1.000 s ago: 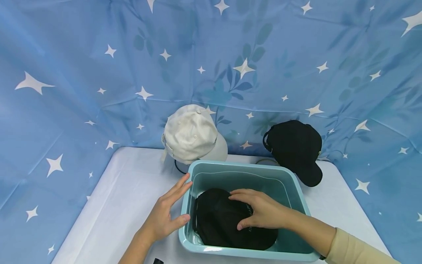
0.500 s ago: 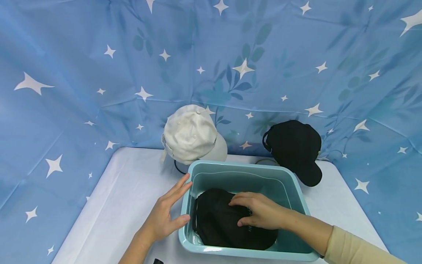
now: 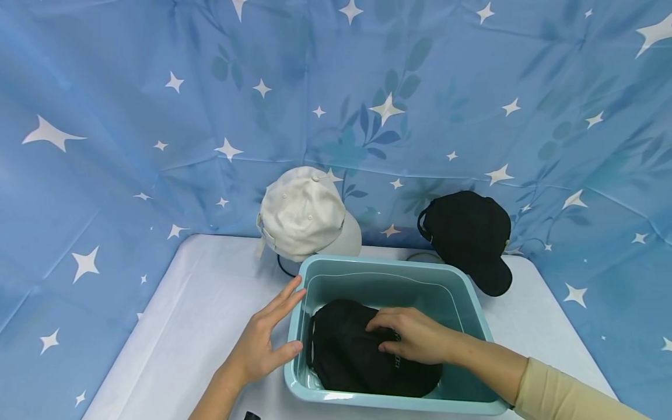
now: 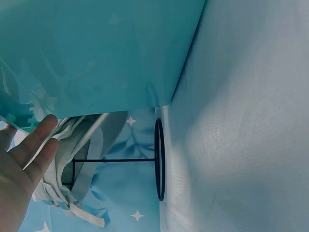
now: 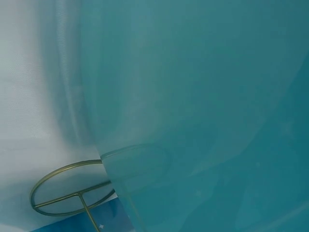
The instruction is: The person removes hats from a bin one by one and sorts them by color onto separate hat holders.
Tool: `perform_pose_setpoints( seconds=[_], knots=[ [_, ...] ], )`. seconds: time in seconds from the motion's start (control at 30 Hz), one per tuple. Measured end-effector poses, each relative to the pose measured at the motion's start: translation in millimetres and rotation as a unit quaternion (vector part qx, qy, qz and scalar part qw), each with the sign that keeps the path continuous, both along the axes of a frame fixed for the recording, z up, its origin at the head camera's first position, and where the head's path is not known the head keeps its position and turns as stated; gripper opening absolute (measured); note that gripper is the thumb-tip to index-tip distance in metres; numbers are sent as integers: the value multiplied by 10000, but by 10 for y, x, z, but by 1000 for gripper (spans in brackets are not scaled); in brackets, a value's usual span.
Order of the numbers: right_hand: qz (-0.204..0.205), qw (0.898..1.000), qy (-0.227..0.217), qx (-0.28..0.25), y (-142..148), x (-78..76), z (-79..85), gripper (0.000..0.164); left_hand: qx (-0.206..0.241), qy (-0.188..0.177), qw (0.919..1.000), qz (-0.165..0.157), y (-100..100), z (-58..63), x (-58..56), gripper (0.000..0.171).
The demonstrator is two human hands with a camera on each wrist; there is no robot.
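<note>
Inside the light teal plastic tub (image 3: 399,403) lies a black baseball cap (image 3: 349,353), with small pale lettering on its front panel. My right hand (image 3: 417,336) reaches over the tub's right side and pinches the cap's crown, thumb and fingers bent toward each other. The right wrist view holds only the tub wall (image 5: 207,96), so that hand is hidden there. My left hand (image 3: 261,341) is spread at the tub's left side, its fingertips right at the rim. In the left wrist view, the left fingers (image 4: 36,140) extend toward the tub's corner.
Behind the tub, an off-white cap (image 3: 304,213) hangs on a stand with a black wire base (image 4: 159,159). Another black cap (image 3: 467,233) is at back right, near a brass-coloured wire base (image 5: 72,193). A small black object (image 3: 252,416) shows at the white table's (image 3: 173,326) front edge.
The right hand's thumb and fingers have drawn closer together on the black cap's crown. The left hand and the tub have stayed where they were.
</note>
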State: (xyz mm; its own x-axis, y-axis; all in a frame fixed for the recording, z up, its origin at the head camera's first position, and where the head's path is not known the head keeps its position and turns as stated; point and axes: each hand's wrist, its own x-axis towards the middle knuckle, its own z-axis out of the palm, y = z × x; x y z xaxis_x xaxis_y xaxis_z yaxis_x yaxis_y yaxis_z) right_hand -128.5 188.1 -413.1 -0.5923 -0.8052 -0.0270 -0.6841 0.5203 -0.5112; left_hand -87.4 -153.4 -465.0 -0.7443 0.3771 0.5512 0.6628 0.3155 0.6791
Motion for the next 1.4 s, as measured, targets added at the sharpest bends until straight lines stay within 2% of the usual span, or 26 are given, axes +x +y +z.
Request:
perform_pose_setpoints(
  seconds=[0.43,0.73,1.17,1.4],
  knots=[
    [-68,9995,-233,-224,-17,-26,21,27,7,1,10000,43,-7,5,8,78],
    [-36,9988,-36,-477,-14,-27,39,26,14,9,10000,87,-17,18,17,78],
    [-329,9904,197,-1331,90,20,99,31,1,89,10000,15,-13,0,6,76],
    [-452,9876,195,-1488,141,30,107,32,-68,73,9999,36,-20,11,4,77]
  ],
)
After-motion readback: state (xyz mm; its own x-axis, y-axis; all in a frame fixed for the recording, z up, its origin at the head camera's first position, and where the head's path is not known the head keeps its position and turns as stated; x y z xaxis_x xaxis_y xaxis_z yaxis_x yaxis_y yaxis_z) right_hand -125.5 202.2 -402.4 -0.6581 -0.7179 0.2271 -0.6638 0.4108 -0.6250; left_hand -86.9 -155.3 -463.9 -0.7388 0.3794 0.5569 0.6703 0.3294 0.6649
